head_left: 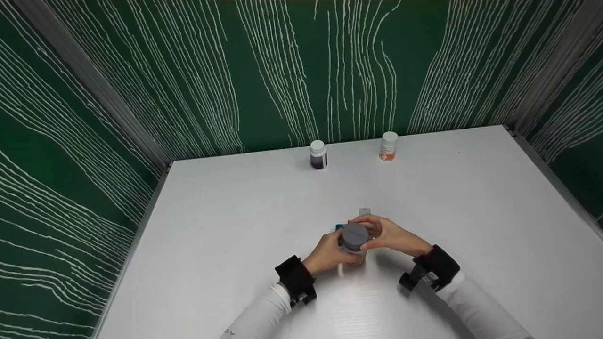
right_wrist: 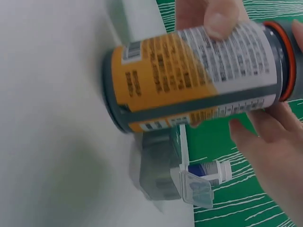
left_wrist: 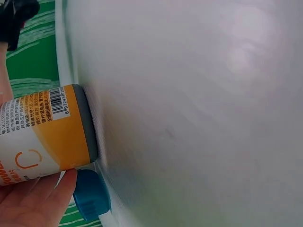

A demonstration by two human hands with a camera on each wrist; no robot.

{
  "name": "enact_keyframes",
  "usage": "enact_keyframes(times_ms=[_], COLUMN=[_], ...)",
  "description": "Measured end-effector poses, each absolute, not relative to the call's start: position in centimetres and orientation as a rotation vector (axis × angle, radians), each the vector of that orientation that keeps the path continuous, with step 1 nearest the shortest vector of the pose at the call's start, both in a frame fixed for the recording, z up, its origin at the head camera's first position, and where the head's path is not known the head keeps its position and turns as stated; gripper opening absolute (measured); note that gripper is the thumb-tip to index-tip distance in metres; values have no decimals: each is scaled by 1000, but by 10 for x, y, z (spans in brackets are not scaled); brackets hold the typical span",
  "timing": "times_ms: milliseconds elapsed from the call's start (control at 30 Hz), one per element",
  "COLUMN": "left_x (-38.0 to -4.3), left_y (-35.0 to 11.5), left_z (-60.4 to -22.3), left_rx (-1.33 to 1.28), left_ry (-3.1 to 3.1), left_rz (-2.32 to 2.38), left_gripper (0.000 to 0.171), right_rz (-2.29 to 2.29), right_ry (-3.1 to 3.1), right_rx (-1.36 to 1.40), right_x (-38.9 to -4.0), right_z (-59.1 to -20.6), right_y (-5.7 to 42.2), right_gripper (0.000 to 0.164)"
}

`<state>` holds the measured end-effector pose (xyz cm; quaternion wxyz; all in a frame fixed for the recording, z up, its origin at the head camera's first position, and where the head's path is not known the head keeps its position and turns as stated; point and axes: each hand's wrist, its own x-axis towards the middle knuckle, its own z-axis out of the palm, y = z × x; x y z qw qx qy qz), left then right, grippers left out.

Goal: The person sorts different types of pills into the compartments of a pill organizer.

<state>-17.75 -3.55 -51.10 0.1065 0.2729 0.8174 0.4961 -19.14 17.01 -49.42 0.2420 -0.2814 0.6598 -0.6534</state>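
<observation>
A supplement bottle (right_wrist: 189, 75) with an orange and white label stands upright between the hands in the middle of the table. My left hand (head_left: 330, 253) grips its body, the thumb lying across the label in the right wrist view. My right hand (head_left: 393, 236) holds the dark grey cap (head_left: 354, 235) by its side, with fingertips behind it and the thumb in front. An orange-red ring shows just below the cap in the right wrist view. Behind the bottle sits a small clear plastic box (right_wrist: 163, 168) with a flip lid (right_wrist: 198, 190) standing open; a blue part (left_wrist: 91, 194) shows beside the bottle.
Farther back stand a white-capped bottle with a dark label (head_left: 318, 155) and a white bottle with an orange label (head_left: 388, 147). The white table (head_left: 226, 212) meets green walls with white wavy lines (head_left: 268, 70) at its back and sides.
</observation>
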Motion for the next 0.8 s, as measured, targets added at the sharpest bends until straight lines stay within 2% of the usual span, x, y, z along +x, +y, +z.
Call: enact_keyframes(times_ms=[200,333,533,800], left_x=[-178,-178,-176,-175], left_y=[-35,-34,-35,-34], left_z=[-510,-511,-510,-509], left_rx=[801,807,799,808], left_ry=[2388,2383,2387,2424], left_rz=[1438,1443,1454,1443], left_gripper=[69,66,61,56], right_rz=[-1725,-1733,-1985,-2365], right_ry=[1795,1813,1995,2197], right_rx=[-844,-828,-612,-416], right_x=[-199,-194,-162,-127], right_z=[-496,-496,-501,-512], right_y=[176,177,158,119], right_gripper=[54,59,70,69])
